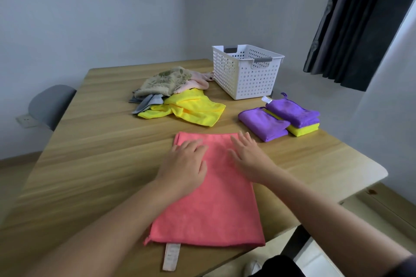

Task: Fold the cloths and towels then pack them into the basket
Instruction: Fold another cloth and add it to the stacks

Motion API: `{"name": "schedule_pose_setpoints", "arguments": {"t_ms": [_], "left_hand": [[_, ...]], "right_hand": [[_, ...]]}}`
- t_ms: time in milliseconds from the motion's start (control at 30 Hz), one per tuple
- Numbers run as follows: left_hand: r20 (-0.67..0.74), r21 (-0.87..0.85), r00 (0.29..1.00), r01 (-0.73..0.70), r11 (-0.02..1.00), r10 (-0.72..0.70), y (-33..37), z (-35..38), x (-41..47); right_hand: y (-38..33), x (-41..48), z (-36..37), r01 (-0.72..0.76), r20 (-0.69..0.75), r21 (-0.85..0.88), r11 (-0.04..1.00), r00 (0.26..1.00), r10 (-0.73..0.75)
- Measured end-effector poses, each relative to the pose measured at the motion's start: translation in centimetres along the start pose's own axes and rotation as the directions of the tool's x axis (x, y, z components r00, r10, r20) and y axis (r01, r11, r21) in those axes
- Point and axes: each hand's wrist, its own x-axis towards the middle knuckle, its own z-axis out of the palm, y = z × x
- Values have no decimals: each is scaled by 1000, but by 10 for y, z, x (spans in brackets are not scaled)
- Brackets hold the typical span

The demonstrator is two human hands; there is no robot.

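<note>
A person works at a pale wooden table [90, 153] with a straight grain and rounded corners. A coral-pink microfibre cloth [213, 213] lies flat as a long rectangle, running from the table's near edge toward its middle, and its surface looks soft and finely napped. A white fabric care label [172, 256] sticks out from the cloth's near edge.

Both hands rest palm down on the far half of this cloth. The left hand [186, 164] lies with its fingers spread and straight. The right hand [249, 159], just beside it, is also flat with the fingers fanned out. Neither hand pinches the fabric.

Toward the far right corner stands a white plastic basket [245, 78]. It is rectangular, with walls pierced by rows of round holes and grey handle grips.

Left of the basket, near the far edge, is a loose heap of unfolded cloths:
- a beige floral towel [166, 81] with a rough, looped texture
- a pale pink cloth [195, 83]
- a grey-blue cloth [148, 102]
- a crumpled bright yellow cloth [191, 110]

Along the right edge lie neat, plump folded rectangles. One purple folded cloth [262, 122] touches a small stack, in which a second purple cloth [292, 111] sits on a yellow folded cloth [304, 130].

A grey chair back [50, 103] shows beyond the left edge, and a dark pleated curtain [351, 24] hangs at the upper right.
</note>
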Motion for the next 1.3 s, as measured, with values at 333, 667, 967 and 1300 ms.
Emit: {"name": "schedule_pose_setpoints", "arguments": {"t_ms": [333,667,967,1300], "left_hand": [[234,-33,935,282,959,-267,-7,37,27],[-35,-256,990,-140,957,135,3,0,-56],[280,-109,946,-137,985,162,21,4,-96],[356,-116,904,-210,971,238,35,-8,-122]], "right_hand": [[8,17,11,59,147,-195,979,989,-31],[8,-56,-1,289,17,16,957,957,-289],[11,-134,7,420,155,7,907,896,-416],[33,-170,22,550,-134,-41,834,824,-550]]}}
